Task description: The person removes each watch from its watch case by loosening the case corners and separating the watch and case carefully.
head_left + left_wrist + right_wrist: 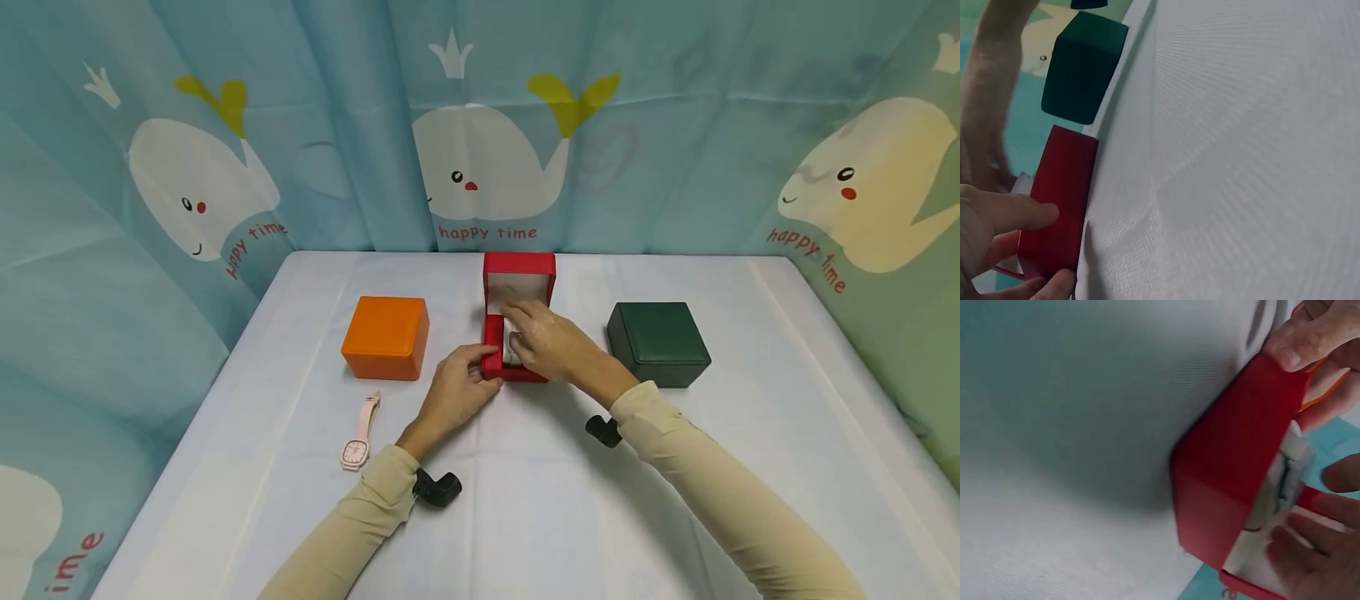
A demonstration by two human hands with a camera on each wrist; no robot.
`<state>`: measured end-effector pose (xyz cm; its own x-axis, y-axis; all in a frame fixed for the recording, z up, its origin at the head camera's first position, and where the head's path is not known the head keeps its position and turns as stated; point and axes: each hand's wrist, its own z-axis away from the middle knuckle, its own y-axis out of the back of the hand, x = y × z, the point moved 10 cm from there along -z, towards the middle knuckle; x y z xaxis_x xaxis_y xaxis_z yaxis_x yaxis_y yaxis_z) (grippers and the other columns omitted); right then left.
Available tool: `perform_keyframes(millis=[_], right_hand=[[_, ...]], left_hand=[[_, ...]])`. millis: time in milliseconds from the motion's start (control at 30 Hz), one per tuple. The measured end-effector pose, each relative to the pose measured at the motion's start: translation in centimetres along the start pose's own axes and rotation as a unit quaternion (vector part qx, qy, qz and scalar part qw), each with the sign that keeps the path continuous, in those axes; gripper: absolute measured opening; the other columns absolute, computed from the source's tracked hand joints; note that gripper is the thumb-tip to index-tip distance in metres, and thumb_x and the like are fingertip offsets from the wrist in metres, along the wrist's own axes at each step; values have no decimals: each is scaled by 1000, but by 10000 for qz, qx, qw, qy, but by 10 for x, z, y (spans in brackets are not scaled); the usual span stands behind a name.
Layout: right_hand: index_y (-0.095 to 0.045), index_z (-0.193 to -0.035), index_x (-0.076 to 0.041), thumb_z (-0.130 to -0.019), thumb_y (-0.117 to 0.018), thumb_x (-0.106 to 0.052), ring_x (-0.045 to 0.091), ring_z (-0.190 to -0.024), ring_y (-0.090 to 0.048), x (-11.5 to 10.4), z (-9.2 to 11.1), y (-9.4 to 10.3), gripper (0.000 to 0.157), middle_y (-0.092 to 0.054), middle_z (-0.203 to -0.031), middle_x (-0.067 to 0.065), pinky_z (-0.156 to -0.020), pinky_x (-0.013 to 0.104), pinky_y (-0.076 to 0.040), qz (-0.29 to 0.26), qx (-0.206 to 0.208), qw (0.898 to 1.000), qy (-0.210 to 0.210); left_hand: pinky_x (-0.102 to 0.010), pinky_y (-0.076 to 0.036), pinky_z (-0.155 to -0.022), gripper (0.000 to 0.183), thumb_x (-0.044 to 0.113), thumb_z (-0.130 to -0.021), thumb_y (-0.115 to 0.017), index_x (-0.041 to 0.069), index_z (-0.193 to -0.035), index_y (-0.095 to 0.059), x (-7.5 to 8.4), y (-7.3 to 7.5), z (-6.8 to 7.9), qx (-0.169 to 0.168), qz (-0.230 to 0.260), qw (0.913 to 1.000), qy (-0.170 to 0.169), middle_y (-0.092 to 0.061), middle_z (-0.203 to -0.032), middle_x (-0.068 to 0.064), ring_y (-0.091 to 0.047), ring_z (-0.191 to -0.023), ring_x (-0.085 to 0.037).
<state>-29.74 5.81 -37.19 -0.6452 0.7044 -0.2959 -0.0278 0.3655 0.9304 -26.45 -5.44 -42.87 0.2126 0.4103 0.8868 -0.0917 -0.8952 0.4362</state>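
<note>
A red box (492,367) stands with its lid raised at the back middle of the table. My left hand (459,385) holds its front left corner, thumb on the front wall (1063,187) and fingers at the side. My right hand (553,337) is over the opening, fingers bent. In the right wrist view the right hand's thumb and fingers (1316,540) stand apart, with no held thing visible between them. A pale cushion (511,343) sits inside the box. Some greyish, partly dark thing (1288,478) lies on it, too blurred to tell. The right hand hides part of the inside.
A closed orange box (385,337) stands to the left and a closed dark green box (660,343) to the right, near the right forearm. A pink watch (360,437) lies before the orange box, beside the left sleeve. A whale-print curtain (337,125) hangs behind the table.
</note>
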Motion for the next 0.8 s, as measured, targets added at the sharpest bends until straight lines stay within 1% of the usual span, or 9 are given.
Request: perform_keyframes(millis=[67,167,300,533,700,800], right_hand=[[-52,-144,2,-103,-55,-16,32,-136,-45,5,2,-9,45,-51,-145,19,-110,45,-39,92,-359,9991,-210],[-51,-145,4,-105,-51,-18,33,-136,-44,9,3,-15,45,-51,-144,20,-112,44,-36,120,-566,9978,-317],[-49,-145,5,-104,-52,-19,34,-134,-45,12,4,-14,47,-51,-142,20,-113,44,-36,-16,-541,9979,-363],[-44,-147,4,-99,-57,-23,32,-130,-44,17,6,-16,57,-48,-138,18,-110,45,-38,-444,-558,9957,-587],[-45,-148,3,-94,-61,-27,32,-130,-39,23,8,-17,63,-45,-141,17,-107,48,-40,-882,-520,9902,-947],[-46,-147,3,-95,-59,-29,34,-132,-36,23,9,-19,63,-45,-144,18,-108,50,-39,-861,-576,9897,-988]], left_hand=[[-29,-56,-85,46,-5,-84,-78,-3,-128,-66,1,1,0,9,45,10000,-43,-60,-125,-21,-69,-104,-28],[-28,-56,-85,43,-6,-85,-77,-3,-126,-67,1,2,-2,58,71,9999,-108,-61,-123,-21,-70,-103,-27],[-29,-56,-85,39,-5,-86,-77,-3,-124,-70,2,4,-4,142,26,9998,-155,-63,-121,-20,-70,-102,-27],[-27,-56,-84,38,-6,-85,-77,-4,-123,-71,-1,3,-4,140,112,9998,-13,-63,-120,-21,-70,-102,-27],[-28,-56,-84,39,-6,-85,-77,-6,-123,-70,-1,3,-4,167,165,9997,-2,-63,-119,-21,-71,-101,-28],[-27,-56,-84,39,-6,-85,-78,-6,-123,-70,-1,4,-4,178,104,9998,-20,-64,-118,-21,-71,-101,-28]])
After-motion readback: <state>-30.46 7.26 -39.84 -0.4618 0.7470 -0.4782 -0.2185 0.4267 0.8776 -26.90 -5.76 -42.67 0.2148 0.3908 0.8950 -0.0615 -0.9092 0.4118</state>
